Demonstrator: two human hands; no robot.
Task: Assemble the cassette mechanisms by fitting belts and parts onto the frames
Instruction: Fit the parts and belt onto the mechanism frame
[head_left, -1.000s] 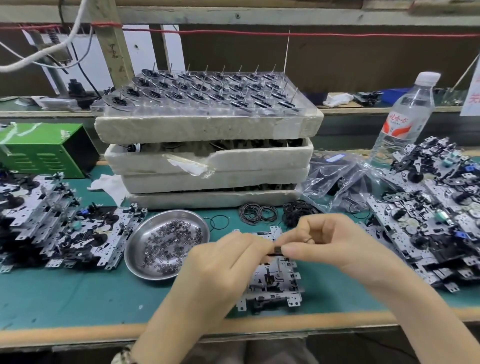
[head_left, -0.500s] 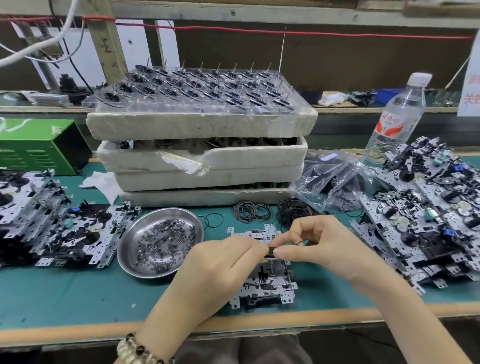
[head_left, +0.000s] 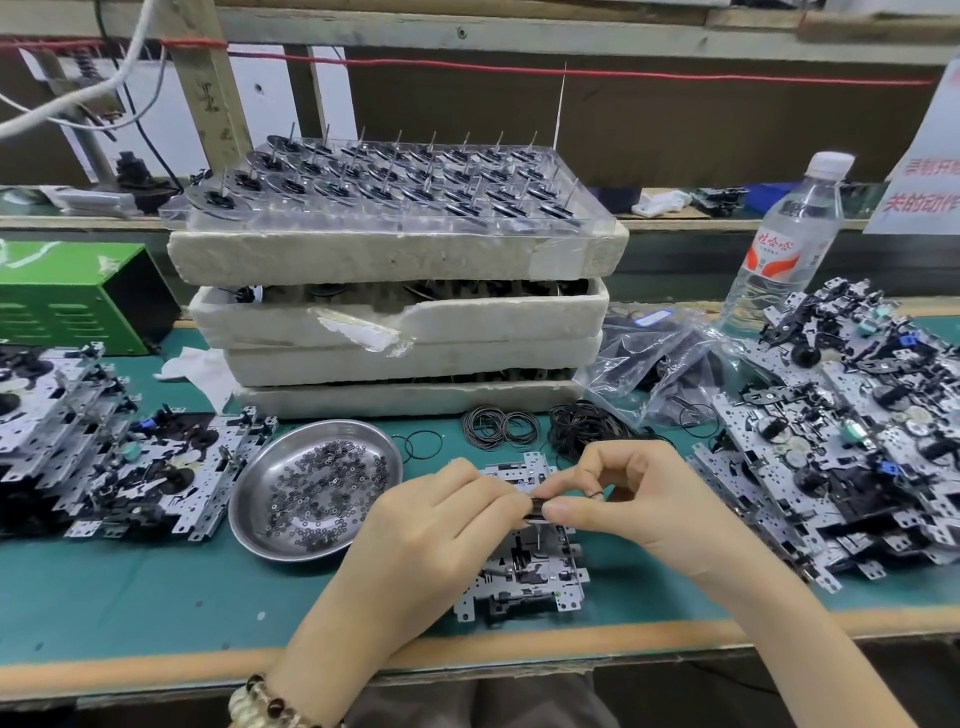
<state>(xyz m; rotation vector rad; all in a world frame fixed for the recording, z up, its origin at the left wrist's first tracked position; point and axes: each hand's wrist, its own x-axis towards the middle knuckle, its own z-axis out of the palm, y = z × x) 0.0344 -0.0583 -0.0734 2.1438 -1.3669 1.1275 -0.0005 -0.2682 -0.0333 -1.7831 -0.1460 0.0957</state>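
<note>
The person works at the middle of the worktop's (head_left: 130, 597) front edge. The left hand (head_left: 441, 525) and the right hand (head_left: 639, 499) meet fingertip to fingertip just above a metal frame (head_left: 524, 577), and together they pinch a small black part (head_left: 537, 506). The left hand's fingers are curled down onto one end of it. The right hand's thumb and forefinger close on the other end, with its remaining fingers bent. A thin black belt loop (head_left: 595, 493) shows against the right hand's fingers.

The part is short and dark. Its long axis lies left to right, level with the front edge; most of it is hidden by the fingertips.

The frame lies flat on the green mat, its long axis running from the front edge toward the back. It is silver punched sheet with tabs at its corners, black pieces mounted near its front end, and a thin pin standing upright at its middle.

A steel dish (head_left: 236, 512) of small dark washers sits just left of the left hand. Loose black belts (head_left: 501, 425) lie behind the frame, in front of stacked foam trays (head_left: 400, 254). Piled mechanisms fill the left end (head_left: 104, 457) and the right end (head_left: 841, 457) of the worktop.
</note>
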